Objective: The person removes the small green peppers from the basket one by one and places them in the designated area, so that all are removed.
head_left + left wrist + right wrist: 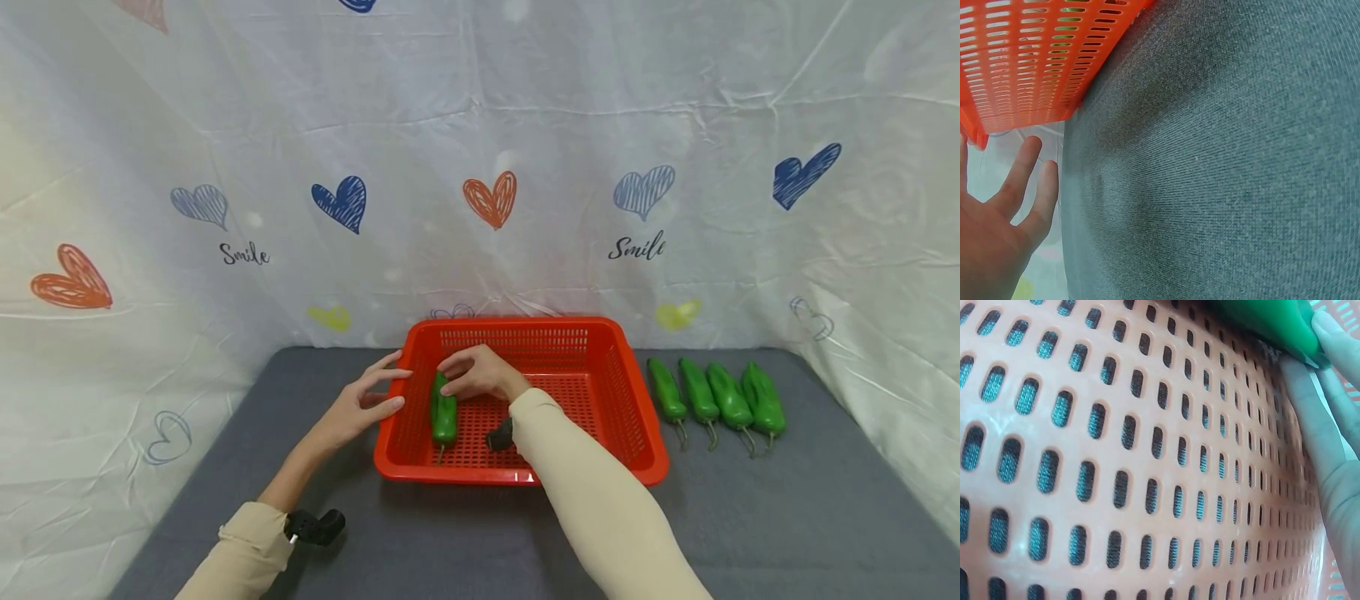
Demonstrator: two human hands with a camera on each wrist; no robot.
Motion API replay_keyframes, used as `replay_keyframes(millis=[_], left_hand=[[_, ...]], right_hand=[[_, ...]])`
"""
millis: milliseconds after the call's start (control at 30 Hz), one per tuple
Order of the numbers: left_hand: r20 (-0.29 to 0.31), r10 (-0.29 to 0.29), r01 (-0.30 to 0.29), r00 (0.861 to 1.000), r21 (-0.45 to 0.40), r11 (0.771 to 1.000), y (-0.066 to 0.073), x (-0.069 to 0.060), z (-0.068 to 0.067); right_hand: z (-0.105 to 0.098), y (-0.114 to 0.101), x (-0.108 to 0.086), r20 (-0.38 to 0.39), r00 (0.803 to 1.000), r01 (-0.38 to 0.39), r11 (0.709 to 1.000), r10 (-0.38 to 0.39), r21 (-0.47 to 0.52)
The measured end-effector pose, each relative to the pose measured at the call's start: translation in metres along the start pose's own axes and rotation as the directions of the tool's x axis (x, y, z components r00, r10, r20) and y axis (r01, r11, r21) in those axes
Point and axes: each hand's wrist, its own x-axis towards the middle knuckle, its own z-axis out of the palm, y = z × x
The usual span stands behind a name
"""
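A red plastic basket (577, 475) stands on the grey cloth. Inside it, toward the left wall, lies a long green pepper (444, 421), its stem pointing to the near side. My right hand (483, 373) reaches into the basket and pinches the pepper's far end between thumb and fingers; the right wrist view shows the fingertips on the green pepper (1272, 325) just over the slotted floor. At the basket's left rim is my left hand (358, 408), fingers spread and fairly straight, fingertips at the rim. The left wrist view shows this hand (997, 231) beside the slotted outer wall.
Several green peppers (726, 396) lie in a row on the cloth right of the basket, stems toward the near side. Grey cloth (450, 542) covers the table. Behind it hangs a white curtain (420, 267) printed with hearts. A black wrist device (315, 527) sits on the left wrist.
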Motion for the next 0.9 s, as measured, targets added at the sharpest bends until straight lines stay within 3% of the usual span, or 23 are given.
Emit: replay_keyframes(millis=[500, 900], left_hand=[[0.002, -0.018, 0.018, 1.000, -0.016, 1.000, 0.000, 0.000, 0.000], [0.002, -0.012, 0.012, 1.000, 0.001, 1.000, 0.002, 0.000, -0.001]], right_hand=[[-0.006, -0.004, 0.002, -0.018, 1.000, 0.016, 0.999, -0.016, 0.028], [-0.017, -0.018, -0.005, 0.021, 0.997, 0.076, 0.997, -0.077, 0.019]])
